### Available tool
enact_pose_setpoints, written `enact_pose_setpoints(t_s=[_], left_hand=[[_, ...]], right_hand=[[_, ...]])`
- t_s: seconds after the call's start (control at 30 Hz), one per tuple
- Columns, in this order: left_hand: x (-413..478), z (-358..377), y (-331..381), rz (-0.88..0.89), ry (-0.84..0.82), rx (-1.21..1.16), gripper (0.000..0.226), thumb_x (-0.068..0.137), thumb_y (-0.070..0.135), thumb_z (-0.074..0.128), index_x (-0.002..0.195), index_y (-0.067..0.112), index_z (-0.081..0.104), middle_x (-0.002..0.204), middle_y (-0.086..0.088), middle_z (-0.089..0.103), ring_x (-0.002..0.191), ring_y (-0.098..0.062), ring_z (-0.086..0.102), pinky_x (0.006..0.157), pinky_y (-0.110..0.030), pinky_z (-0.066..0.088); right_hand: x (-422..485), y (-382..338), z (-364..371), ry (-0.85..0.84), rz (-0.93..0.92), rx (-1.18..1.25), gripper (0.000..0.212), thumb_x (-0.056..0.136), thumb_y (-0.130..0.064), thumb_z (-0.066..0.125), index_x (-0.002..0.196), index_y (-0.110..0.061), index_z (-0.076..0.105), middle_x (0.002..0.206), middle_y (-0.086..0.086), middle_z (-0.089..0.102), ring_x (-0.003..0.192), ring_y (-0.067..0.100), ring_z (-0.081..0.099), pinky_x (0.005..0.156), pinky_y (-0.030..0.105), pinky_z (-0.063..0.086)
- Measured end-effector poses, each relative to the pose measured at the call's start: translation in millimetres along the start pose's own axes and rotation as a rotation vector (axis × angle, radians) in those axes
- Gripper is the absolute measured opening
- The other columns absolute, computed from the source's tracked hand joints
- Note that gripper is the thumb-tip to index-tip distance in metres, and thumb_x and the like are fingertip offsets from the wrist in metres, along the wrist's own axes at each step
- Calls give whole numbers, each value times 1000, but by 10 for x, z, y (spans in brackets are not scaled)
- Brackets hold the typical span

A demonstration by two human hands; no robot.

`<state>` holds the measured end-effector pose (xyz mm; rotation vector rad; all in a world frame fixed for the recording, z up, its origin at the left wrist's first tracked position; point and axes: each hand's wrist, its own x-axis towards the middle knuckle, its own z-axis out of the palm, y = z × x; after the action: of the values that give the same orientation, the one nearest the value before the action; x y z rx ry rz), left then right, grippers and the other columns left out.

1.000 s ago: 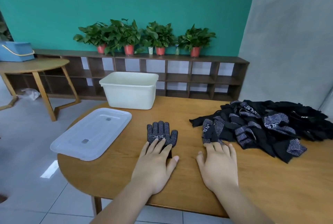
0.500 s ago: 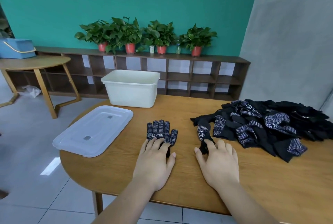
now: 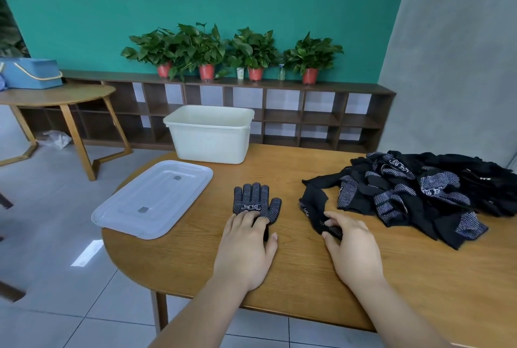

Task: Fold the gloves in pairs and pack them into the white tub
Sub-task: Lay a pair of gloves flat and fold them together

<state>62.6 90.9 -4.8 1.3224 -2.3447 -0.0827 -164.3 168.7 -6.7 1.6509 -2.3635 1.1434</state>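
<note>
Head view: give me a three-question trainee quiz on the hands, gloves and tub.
1. True or false: the lid lies on the table, off the white tub.
2. The left hand rests on: A) the flat glove B) the lid C) the white tub.
3. Fill in: the right hand grips a second black ____ near the pile.
Key: 1 true; 2 A; 3 glove, the second glove.

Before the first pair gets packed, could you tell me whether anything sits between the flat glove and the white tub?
Nothing visible does: bare table lies between the flat glove and the white tub; the clear lid lies to the left.
</note>
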Motion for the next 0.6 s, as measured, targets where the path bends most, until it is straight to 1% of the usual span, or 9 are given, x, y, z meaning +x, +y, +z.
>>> enact_pose_setpoints(t_s=[0.1, 0.2, 0.27, 0.33, 0.37, 0.47, 0.53, 0.57, 0.6], left_hand=[[-5, -4, -3, -3, 7, -4, 52, 108, 55, 30, 149, 31, 52, 153, 10, 45, 148, -14, 32, 130, -36, 13], [-2, -5, 0, -7, 18, -17, 50, 107, 54, 33, 146, 32, 54, 149, 11, 47, 143, -13, 36, 128, -34, 18], [11, -3, 1, -16, 15, -38, 48, 107, 54, 35, 144, 32, 55, 148, 11, 47, 142, -13, 36, 127, -34, 21], [30, 1, -4, -23, 9, -49, 47, 106, 54, 36, 143, 32, 55, 148, 11, 46, 143, -13, 35, 126, -34, 23], [36, 4, -4, -26, 9, -53, 46, 106, 53, 36, 143, 32, 55, 148, 11, 46, 143, -13, 35, 126, -34, 23], [36, 13, -8, -27, 14, -54, 46, 106, 53, 37, 142, 32, 55, 147, 10, 47, 142, -14, 35, 125, -34, 25], [17, 10, -9, -31, 23, -51, 46, 106, 53, 37, 141, 31, 56, 144, 10, 49, 140, -14, 37, 124, -34, 27], [11, 7, -9, -31, 27, -52, 46, 106, 53, 37, 140, 30, 57, 143, 9, 49, 140, -14, 38, 124, -34, 27], [7, 2, -10, -31, 30, -53, 46, 106, 52, 37, 140, 29, 57, 143, 9, 50, 140, -14, 38, 124, -34, 27]], right_hand=[[-8, 22, 17, 11, -46, -62, 31, 92, -17, 78, 120, -30, 76, 109, -18, 70, 112, 13, 57, 89, 33, 51], [-19, 1, -8, 6, -75, -9, 21, 93, -19, 76, 108, -34, 78, 106, -19, 68, 107, 11, 59, 84, 30, 50], [-14, -58, -102, 9, -86, 111, 22, 96, -18, 73, 107, -36, 77, 102, -21, 66, 86, 5, 62, 74, 22, 48], [58, -161, -288, 32, -56, 299, 25, 98, -13, 69, 103, -36, 78, 99, -20, 69, 62, 9, 61, 60, 16, 44], [134, -222, -409, 49, -35, 384, 27, 98, -12, 68, 100, -37, 78, 98, -20, 71, 58, 10, 60, 56, 16, 43], [493, -213, -711, 54, 11, 498, 28, 99, -13, 67, 95, -37, 81, 89, -6, 77, 60, 13, 60, 59, 19, 46], [655, -130, -840, -18, 53, 452, 28, 97, -15, 70, 94, -41, 80, 94, -9, 78, 81, 15, 71, 80, 27, 56], [669, -77, -872, -58, 68, 368, 28, 96, -16, 72, 93, -43, 79, 99, -14, 78, 93, 11, 72, 90, 29, 55], [637, -58, -897, -86, 60, 258, 31, 93, -15, 73, 94, -45, 77, 103, -17, 76, 100, 8, 70, 92, 29, 52]])
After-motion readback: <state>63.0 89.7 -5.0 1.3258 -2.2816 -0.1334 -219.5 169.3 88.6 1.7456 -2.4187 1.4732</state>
